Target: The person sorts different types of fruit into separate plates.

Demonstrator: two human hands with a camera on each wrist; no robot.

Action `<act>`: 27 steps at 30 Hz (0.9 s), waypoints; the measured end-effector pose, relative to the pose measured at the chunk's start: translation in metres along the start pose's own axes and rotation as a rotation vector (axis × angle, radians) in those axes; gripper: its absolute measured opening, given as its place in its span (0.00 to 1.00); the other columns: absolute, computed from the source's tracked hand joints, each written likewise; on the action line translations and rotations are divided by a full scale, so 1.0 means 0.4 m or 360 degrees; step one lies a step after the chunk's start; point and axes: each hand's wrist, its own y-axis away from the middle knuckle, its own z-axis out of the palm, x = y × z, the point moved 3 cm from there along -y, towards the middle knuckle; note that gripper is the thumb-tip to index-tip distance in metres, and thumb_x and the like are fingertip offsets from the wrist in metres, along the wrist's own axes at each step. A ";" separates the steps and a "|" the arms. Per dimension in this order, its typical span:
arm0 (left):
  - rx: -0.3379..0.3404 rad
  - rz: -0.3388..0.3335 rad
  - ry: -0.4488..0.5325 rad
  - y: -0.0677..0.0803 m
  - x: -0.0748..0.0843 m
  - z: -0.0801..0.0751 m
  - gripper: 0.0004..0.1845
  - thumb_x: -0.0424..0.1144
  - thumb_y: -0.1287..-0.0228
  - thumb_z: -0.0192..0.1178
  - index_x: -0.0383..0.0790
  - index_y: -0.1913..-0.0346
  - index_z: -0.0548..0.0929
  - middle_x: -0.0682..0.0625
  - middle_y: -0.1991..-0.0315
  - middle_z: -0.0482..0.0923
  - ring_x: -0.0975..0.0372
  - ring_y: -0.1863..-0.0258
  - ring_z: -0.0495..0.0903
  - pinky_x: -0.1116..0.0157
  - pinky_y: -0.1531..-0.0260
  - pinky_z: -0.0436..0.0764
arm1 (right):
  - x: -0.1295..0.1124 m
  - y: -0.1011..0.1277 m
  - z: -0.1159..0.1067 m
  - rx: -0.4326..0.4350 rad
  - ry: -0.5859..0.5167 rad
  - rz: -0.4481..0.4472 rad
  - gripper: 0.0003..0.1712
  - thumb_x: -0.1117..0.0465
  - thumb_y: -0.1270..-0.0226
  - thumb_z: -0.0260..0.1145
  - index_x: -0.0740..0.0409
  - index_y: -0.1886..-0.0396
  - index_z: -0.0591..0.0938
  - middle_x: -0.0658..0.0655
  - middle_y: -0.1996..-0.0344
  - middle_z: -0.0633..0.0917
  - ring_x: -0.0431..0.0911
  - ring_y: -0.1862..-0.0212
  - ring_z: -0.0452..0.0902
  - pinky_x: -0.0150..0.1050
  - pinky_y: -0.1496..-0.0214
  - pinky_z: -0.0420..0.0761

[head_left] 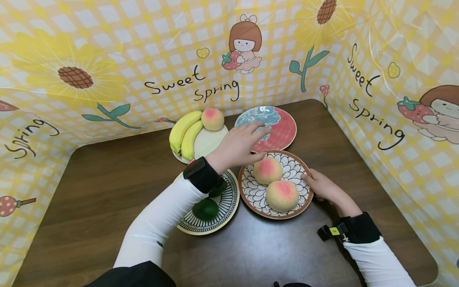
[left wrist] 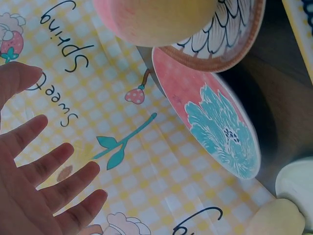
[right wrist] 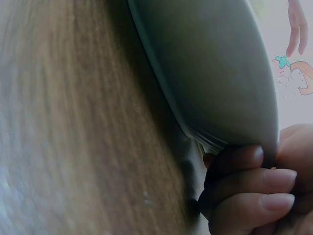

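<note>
My right hand (head_left: 322, 186) grips the right rim of a brown-edged plate with a black-and-white petal pattern (head_left: 255, 195). In the right wrist view its fingers (right wrist: 252, 181) curl under the pale underside of the plate (right wrist: 215, 73), which is tilted above the wood. Two peaches (head_left: 267, 170) (head_left: 283, 195) lie on this plate. My left hand (head_left: 236, 145) is spread above the plates, its thumb close by the farther peach. The left wrist view shows the fingers (left wrist: 73, 186) apart, with nothing between them. Behind the petal plate sits a red plate with a blue flower (head_left: 285, 129), partly covered by the left hand.
A white plate (head_left: 208, 145) at the back holds two bananas (head_left: 183, 129) and a peach (head_left: 212, 119). Under the left forearm, a striped plate (head_left: 229, 207) bears dark green fruit (head_left: 205, 209), partly hidden. Checked cloth walls (head_left: 136, 52) border the wooden table (head_left: 107, 191).
</note>
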 end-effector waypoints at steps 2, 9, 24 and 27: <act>0.0019 -0.0009 -0.0004 -0.001 -0.008 0.001 0.32 0.51 0.33 0.65 0.48 0.28 0.73 0.43 0.28 0.71 0.48 0.34 0.78 0.50 0.38 0.80 | 0.000 0.000 0.001 0.0002 -0.0009 -0.0016 0.25 0.56 0.15 0.43 0.75 0.35 0.62 0.45 0.84 0.71 0.36 0.86 0.59 0.30 0.82 0.64; 0.0060 -0.0083 0.0010 -0.004 -0.040 -0.006 0.34 0.52 0.35 0.67 0.50 0.28 0.72 0.42 0.28 0.70 0.47 0.32 0.76 0.49 0.38 0.79 | 0.000 0.005 0.006 0.0017 -0.0013 -0.0046 0.24 0.55 0.15 0.44 0.74 0.37 0.64 0.45 0.84 0.71 0.37 0.87 0.59 0.31 0.83 0.64; 0.0054 -0.0259 0.0040 -0.001 -0.126 -0.024 0.38 0.50 0.38 0.68 0.45 0.26 0.70 0.39 0.27 0.68 0.44 0.31 0.73 0.47 0.33 0.75 | 0.001 0.003 -0.001 0.0009 0.0024 -0.0022 0.25 0.56 0.15 0.43 0.75 0.36 0.62 0.46 0.84 0.71 0.36 0.86 0.59 0.30 0.83 0.64; 0.0080 -0.0278 0.0043 0.003 -0.153 -0.025 0.38 0.51 0.39 0.69 0.43 0.27 0.71 0.39 0.29 0.70 0.45 0.33 0.75 0.48 0.34 0.76 | -0.001 0.002 -0.001 0.0004 0.0022 -0.0026 0.25 0.56 0.15 0.43 0.76 0.36 0.62 0.46 0.84 0.71 0.36 0.86 0.59 0.30 0.83 0.63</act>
